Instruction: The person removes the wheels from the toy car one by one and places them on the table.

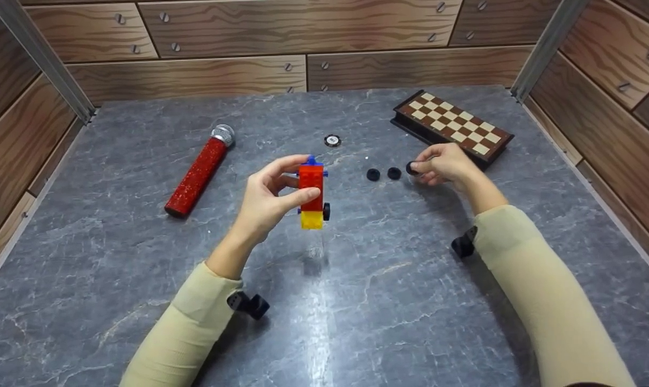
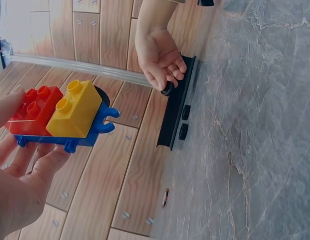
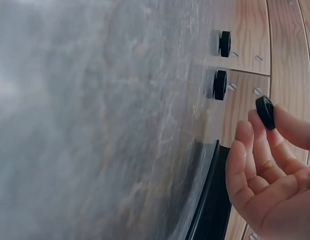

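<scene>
Held up over the table in my left hand [image 1: 273, 196] is a toy car [image 1: 312, 188] of building blocks. Its blue base [image 2: 94, 131] carries red bricks [image 2: 37, 112] and a yellow brick [image 2: 74, 110], and one black wheel [image 1: 326, 211] sits on its right side. Thumb and fingers grip it from the left. Between thumb and fingertips, my right hand [image 1: 445, 164] pinches a loose black wheel [image 3: 265, 113], lifted off the table. To its left, two more black wheels, one nearer [image 1: 394, 173] and one farther [image 1: 373, 174], lie on the table.
A folded checkerboard box [image 1: 453, 123] lies just behind my right hand. A poker chip [image 1: 332, 140] rests beyond the toy car. At the left lies a red glittery toy microphone [image 1: 198, 174]. Wood-patterned walls [image 1: 302, 27] enclose the grey marbled table [image 1: 356, 312].
</scene>
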`<state>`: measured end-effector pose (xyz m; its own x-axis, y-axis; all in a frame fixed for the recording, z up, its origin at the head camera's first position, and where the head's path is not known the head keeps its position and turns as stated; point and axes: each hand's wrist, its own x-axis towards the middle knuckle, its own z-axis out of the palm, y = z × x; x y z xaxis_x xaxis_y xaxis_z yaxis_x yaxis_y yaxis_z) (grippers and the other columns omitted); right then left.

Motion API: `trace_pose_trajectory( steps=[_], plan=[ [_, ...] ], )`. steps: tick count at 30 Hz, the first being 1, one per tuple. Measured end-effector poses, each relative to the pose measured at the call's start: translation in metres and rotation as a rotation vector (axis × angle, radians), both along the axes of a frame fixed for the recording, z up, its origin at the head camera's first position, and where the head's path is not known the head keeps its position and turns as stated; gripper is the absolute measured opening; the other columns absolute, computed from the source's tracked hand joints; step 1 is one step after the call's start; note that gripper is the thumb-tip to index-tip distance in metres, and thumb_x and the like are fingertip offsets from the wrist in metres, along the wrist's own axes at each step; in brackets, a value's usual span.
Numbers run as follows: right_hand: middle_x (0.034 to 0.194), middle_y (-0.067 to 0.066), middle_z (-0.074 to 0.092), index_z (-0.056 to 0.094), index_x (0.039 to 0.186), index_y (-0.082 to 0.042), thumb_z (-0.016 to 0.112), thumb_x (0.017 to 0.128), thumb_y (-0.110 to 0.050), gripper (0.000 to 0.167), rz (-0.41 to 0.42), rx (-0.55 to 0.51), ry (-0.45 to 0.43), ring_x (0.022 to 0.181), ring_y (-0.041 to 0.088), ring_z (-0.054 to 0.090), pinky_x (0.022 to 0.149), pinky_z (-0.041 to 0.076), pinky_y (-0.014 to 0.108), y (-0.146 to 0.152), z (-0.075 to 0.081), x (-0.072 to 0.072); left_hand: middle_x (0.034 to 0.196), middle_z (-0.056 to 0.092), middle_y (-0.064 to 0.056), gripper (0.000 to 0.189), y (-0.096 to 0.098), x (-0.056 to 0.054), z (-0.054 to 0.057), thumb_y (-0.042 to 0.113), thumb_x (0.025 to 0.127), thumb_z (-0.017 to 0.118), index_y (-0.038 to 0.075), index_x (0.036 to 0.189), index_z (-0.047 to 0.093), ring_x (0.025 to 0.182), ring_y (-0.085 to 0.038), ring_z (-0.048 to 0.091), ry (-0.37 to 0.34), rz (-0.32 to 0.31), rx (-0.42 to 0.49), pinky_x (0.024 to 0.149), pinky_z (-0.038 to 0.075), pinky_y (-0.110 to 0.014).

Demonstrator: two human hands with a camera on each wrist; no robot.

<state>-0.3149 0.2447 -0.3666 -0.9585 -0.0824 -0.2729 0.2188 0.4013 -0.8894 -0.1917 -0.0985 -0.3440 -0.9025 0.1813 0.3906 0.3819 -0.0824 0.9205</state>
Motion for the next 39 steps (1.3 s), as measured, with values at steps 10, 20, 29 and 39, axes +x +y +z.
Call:
trace_pose_trajectory(
  steps=[10,20,29,39],
  plan=[
    [0.073,0.004,0.065,0.055,0.100,0.002,0.068,0.085,-0.010,0.023,-0.004,0.073,-0.083,0.056,0.014,0.061,0.052,0.051,0.025,0.003,-0.005,-0.011,0.107,0.062,-0.012,0.048,0.003,0.005,0.006,-0.004,0.076,0.073,-0.004,0.121,0.057,0.081,-0.031,0.061,-0.021,-0.006,0.004,0.065,0.054,-0.033],
    [0.069,0.004,0.064,0.054,0.098,0.003,0.065,0.086,-0.007,0.019,0.000,0.103,-0.128,0.053,0.013,0.059,0.052,0.050,0.026,0.004,-0.011,-0.017,0.108,0.062,-0.011,0.046,0.002,-0.004,-0.007,0.006,0.077,0.076,0.004,0.120,0.060,0.082,-0.030,0.061,-0.007,-0.027,0.012,0.067,0.055,-0.039],
    [0.065,0.004,0.063,0.058,0.088,0.001,0.067,0.086,-0.011,0.015,-0.027,0.155,-0.133,0.052,0.012,0.057,0.053,0.052,0.028,0.002,-0.013,-0.018,0.108,0.063,-0.011,0.046,0.002,-0.005,-0.007,0.007,0.076,0.076,0.005,0.120,0.060,0.082,-0.030,0.061,0.004,-0.029,0.011,0.067,0.055,-0.039],
    [0.067,0.004,0.063,0.056,0.088,-0.002,0.066,0.087,-0.017,0.018,-0.023,0.139,-0.127,0.052,0.012,0.058,0.054,0.052,0.028,0.004,-0.006,-0.012,0.106,0.063,-0.013,0.047,0.001,0.001,0.001,-0.002,0.076,0.073,-0.003,0.121,0.057,0.081,-0.031,0.061,-0.016,0.006,0.013,0.065,0.054,-0.033]
  ],
)
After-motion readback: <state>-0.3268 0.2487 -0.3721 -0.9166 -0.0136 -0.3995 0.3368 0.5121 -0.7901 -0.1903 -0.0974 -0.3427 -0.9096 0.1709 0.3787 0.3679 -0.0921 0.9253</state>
